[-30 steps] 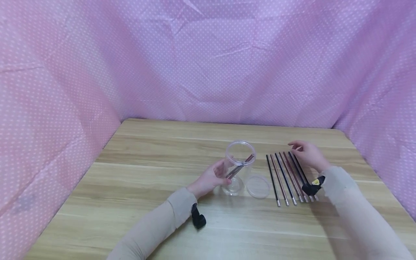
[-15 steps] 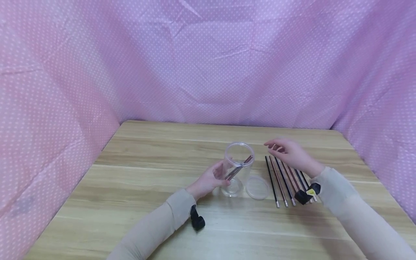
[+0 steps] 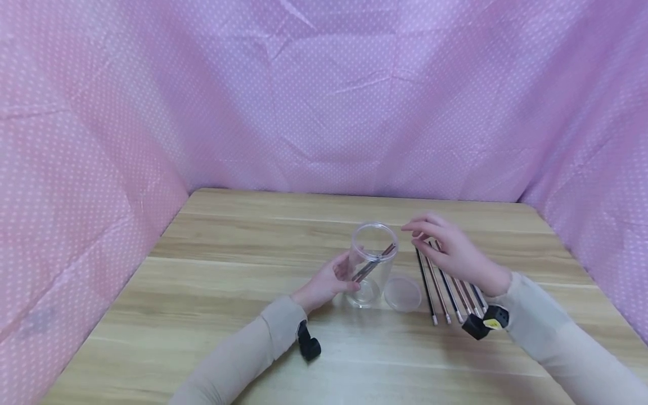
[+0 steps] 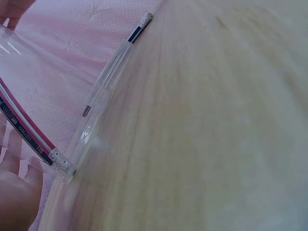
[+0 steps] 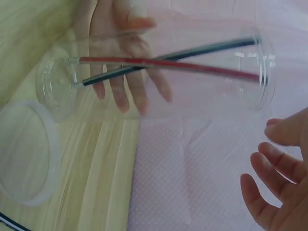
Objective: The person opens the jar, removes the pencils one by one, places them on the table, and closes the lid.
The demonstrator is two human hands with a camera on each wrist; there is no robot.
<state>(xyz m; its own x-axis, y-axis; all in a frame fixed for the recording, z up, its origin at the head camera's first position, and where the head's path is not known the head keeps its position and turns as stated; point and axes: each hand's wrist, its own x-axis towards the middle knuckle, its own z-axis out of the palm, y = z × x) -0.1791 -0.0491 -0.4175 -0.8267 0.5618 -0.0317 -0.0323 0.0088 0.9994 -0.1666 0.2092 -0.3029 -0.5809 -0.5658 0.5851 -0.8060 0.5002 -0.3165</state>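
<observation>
Curling round the clear jar [image 3: 378, 279], the left hand [image 3: 326, 285] grips its side, while the right hand [image 3: 455, 253] hangs just right of the rim, fingers loosely bent and apart, holding nothing. Two pencils [image 5: 149, 62] slant inside the jar, and a pencil row [image 3: 446, 284] lies under that right hand, which with its wrist camera [image 3: 475, 326] hides parts, so no sure count!

The head camera, farthest back, looks forward and down over the pale wood-grain counter [image 3: 238, 264]. The black left-wrist camera [image 3: 310, 349] looks low and close along that surface; the black right-wrist camera [image 3: 476, 327] faces, near and turned sideways, the clear cylindrical plastic jar [image 5: 192, 94], which all three views share.
</observation>
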